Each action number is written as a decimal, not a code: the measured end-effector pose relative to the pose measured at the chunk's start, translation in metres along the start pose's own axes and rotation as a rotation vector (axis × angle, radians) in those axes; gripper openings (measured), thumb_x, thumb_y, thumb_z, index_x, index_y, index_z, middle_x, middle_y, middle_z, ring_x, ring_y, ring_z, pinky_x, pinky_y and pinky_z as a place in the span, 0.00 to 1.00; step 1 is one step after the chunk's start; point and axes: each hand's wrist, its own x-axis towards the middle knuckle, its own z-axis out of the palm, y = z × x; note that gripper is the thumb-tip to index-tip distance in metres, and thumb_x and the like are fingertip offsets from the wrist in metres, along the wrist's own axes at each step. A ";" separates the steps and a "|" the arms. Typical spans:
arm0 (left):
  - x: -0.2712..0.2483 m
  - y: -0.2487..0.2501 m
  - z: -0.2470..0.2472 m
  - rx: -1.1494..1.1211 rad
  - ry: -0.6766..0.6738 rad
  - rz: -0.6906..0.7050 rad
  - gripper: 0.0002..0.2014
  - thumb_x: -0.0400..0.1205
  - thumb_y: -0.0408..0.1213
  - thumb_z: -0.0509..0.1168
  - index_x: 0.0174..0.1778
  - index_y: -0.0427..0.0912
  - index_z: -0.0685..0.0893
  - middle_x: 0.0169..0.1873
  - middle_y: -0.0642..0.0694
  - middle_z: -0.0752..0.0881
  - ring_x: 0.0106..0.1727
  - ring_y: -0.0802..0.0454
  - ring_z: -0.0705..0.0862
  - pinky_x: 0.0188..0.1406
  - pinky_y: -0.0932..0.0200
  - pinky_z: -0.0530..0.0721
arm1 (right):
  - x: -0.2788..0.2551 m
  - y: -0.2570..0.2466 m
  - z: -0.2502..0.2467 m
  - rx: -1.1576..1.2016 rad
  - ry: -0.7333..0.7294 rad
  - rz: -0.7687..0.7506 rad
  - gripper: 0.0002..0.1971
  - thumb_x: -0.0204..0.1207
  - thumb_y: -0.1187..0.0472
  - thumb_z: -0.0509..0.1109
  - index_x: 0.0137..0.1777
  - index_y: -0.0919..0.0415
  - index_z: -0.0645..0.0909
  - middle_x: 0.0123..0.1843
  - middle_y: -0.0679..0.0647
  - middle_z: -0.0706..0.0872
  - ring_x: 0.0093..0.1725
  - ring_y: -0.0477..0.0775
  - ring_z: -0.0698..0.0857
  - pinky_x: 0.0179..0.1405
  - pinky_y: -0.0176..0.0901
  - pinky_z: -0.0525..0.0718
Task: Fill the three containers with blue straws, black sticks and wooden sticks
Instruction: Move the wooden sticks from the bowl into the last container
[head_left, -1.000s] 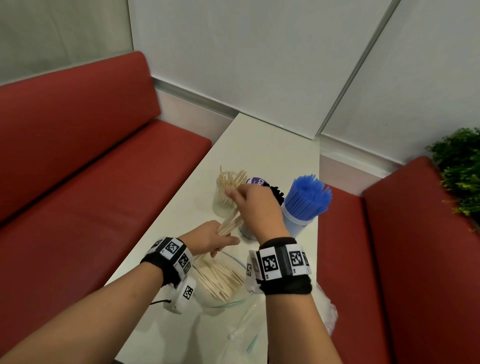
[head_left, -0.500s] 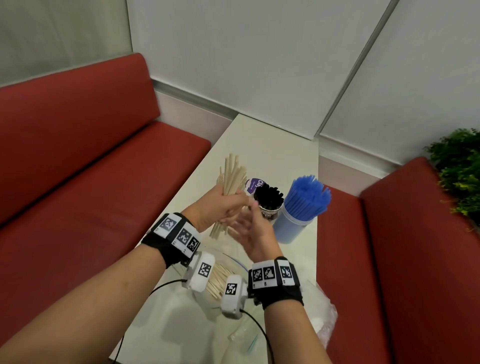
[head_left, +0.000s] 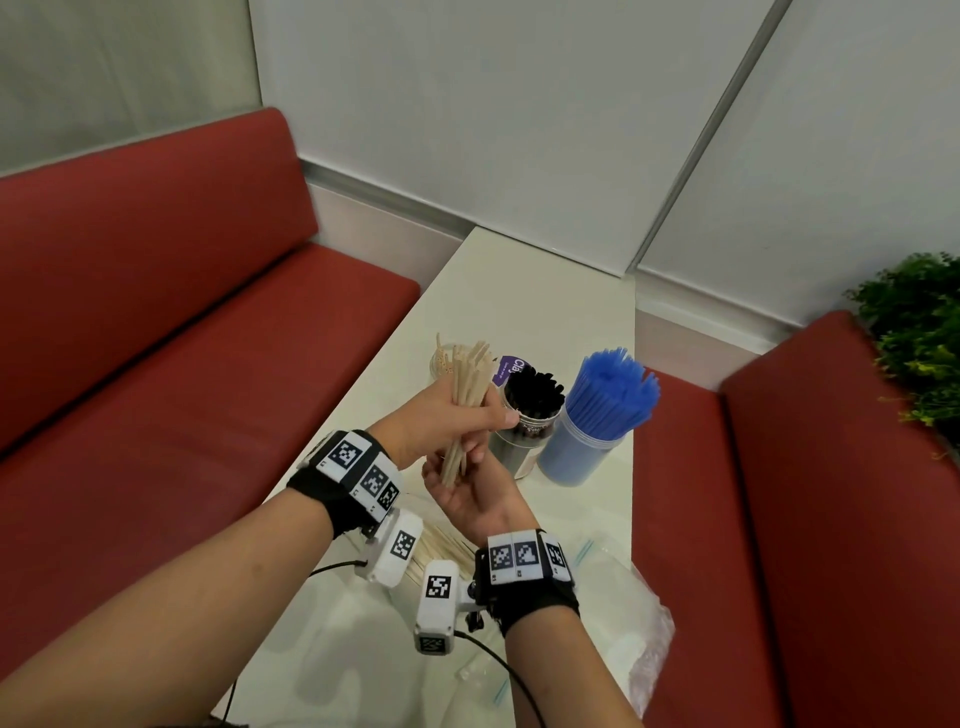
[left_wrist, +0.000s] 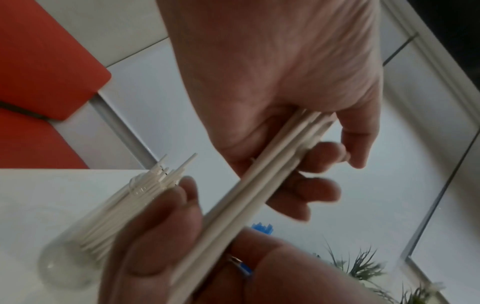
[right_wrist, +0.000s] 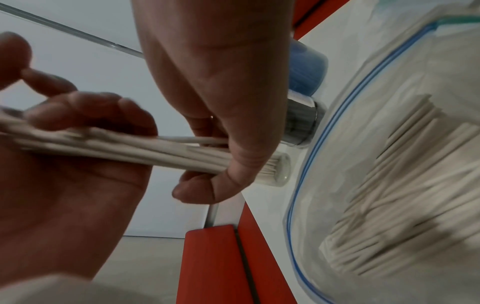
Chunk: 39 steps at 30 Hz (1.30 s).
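My left hand (head_left: 457, 421) grips a bundle of wooden sticks (head_left: 470, 379) upright above the white table (head_left: 530, 301). Under it my right hand (head_left: 467, 493), palm up, curls its fingers round the bundle's lower ends. The left wrist view shows both hands on the bundle (left_wrist: 259, 185). Just behind stands a clear glass (head_left: 441, 358) holding wooden sticks. To its right a container of black sticks (head_left: 535, 395) stands next to a clear tub full of blue straws (head_left: 613, 389).
An open clear zip bag (right_wrist: 389, 185) with many more wooden sticks lies on the table under my wrists. Red benches (head_left: 182, 364) run along both long sides of the narrow table. A green plant (head_left: 919, 332) sits at the right. The wall closes the far end.
The left hand lifted the bundle from the bag and stood it upright near the glass. The right hand dropped from above the containers to beneath the bundle and now holds its lower ends.
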 end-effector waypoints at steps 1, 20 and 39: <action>0.000 -0.001 0.000 0.037 0.003 -0.024 0.20 0.79 0.43 0.74 0.30 0.34 0.77 0.20 0.37 0.77 0.26 0.42 0.82 0.34 0.57 0.84 | 0.002 0.000 -0.001 -0.023 0.019 -0.011 0.16 0.86 0.59 0.62 0.42 0.69 0.83 0.37 0.61 0.85 0.33 0.55 0.87 0.33 0.43 0.89; 0.000 0.011 -0.010 0.188 -0.021 -0.572 0.14 0.77 0.30 0.70 0.53 0.22 0.85 0.39 0.24 0.90 0.44 0.32 0.92 0.50 0.48 0.92 | 0.023 0.000 -0.031 -0.739 0.353 -0.226 0.22 0.86 0.46 0.56 0.39 0.63 0.78 0.18 0.49 0.75 0.16 0.46 0.67 0.19 0.33 0.64; 0.076 0.042 -0.086 0.224 0.363 -0.239 0.13 0.74 0.34 0.79 0.50 0.32 0.88 0.35 0.37 0.92 0.39 0.43 0.94 0.42 0.55 0.92 | 0.037 0.025 -0.037 -1.588 -0.115 0.200 0.15 0.82 0.58 0.67 0.54 0.71 0.88 0.49 0.62 0.92 0.49 0.61 0.91 0.59 0.53 0.89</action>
